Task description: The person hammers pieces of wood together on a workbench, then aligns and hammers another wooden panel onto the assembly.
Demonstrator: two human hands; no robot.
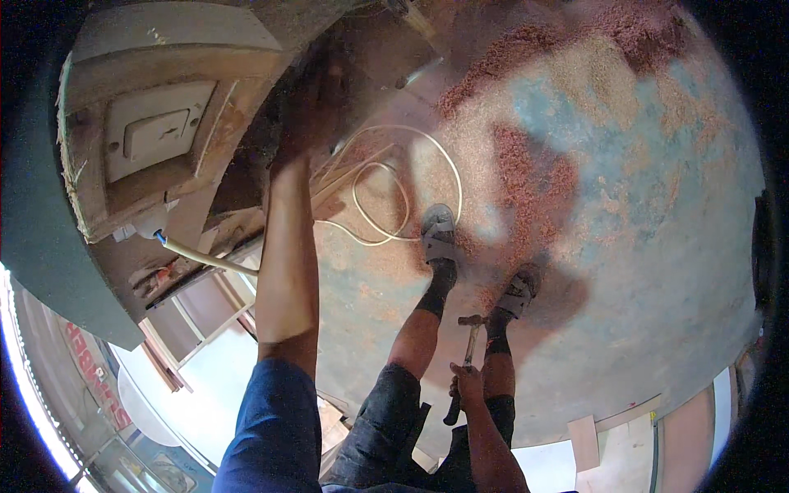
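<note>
My right hand (467, 384), low in front of my legs, is closed around the handle of a hammer (472, 347). The hammer's head points up and away from me, and the grip end shows below my fist. My left arm reaches far forward beside a wooden bench-like structure. Deep shadow covers my left hand (316, 111), so its fingers cannot be made out. Near that hand, a wooden frame (246, 86) surrounds a pale switch plate (158, 131).
A pale cable (454, 160) lies in loops on the floor by my sandalled foot (439, 226). Reddish and tan sawdust (534, 177) is strewn over the blue-grey floor (641, 238). Another pale cable (205, 258) runs from below the wooden frame. Boards (686, 431) stand at the lower right.
</note>
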